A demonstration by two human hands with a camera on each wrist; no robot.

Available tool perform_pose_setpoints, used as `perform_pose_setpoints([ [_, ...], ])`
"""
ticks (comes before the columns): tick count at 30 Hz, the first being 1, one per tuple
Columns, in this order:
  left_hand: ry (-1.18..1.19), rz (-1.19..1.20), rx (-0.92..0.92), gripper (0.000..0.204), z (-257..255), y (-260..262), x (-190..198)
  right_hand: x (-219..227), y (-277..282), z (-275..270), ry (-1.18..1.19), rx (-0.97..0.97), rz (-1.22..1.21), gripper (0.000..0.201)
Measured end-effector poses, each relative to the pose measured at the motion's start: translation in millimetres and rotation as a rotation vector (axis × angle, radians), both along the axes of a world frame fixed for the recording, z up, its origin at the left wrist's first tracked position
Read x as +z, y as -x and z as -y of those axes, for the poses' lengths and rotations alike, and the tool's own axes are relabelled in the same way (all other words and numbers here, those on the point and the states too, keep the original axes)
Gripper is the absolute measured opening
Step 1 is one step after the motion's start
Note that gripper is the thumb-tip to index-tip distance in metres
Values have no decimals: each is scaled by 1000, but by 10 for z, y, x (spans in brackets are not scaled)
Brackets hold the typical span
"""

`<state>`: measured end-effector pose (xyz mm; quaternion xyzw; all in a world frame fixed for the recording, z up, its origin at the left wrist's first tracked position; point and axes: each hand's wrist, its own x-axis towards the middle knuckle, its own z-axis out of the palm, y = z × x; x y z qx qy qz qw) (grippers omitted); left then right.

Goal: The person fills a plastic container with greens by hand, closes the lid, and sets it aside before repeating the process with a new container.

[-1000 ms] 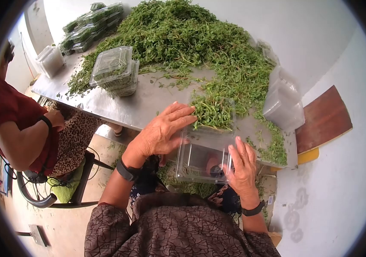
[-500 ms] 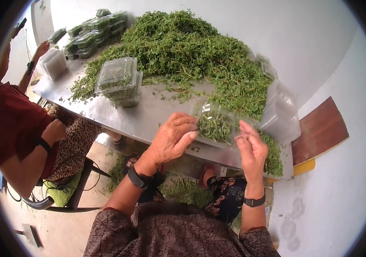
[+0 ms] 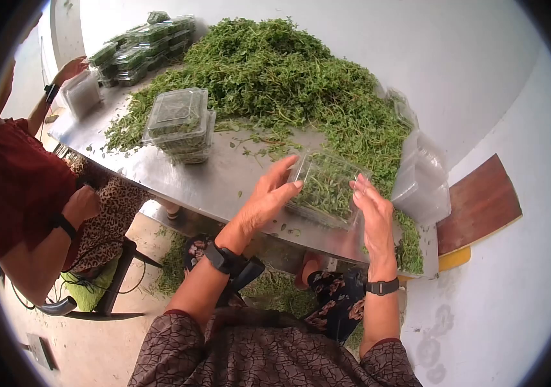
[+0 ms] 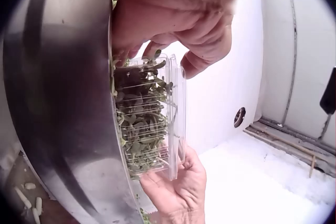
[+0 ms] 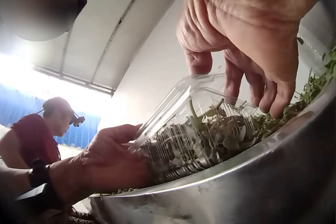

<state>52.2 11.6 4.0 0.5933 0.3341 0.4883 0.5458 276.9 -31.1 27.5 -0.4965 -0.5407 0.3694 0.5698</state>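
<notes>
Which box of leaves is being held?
The single clamshell box between the left hand and right hand; the stacked boxes of leaves sit farther left.

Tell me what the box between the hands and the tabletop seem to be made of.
The box looks like thin, clear, glossy plastic: greens show through its ribbed walls. The tabletop seems to be smooth metal, perhaps stainless steel, going by its grey sheen and soft reflections, though the exact metal can't be told.

Left hand (image 4: 176, 16): gripping the clear box (image 4: 173, 119)
Right hand (image 4: 178, 190): holding its other end
Greens (image 4: 142, 132): showing inside
Metal table (image 4: 58, 98): lying alongside
</notes>
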Motion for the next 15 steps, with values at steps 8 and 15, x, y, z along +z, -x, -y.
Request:
perform_pose_setpoints([
  [8, 24, -11, -42, 57, -64, 49, 64, -15, 37, 40, -62, 87, -64, 41],
  [15, -118, 27, -34, 45, 10, 39, 51, 77, 75, 72, -108, 217, -90, 53],
])
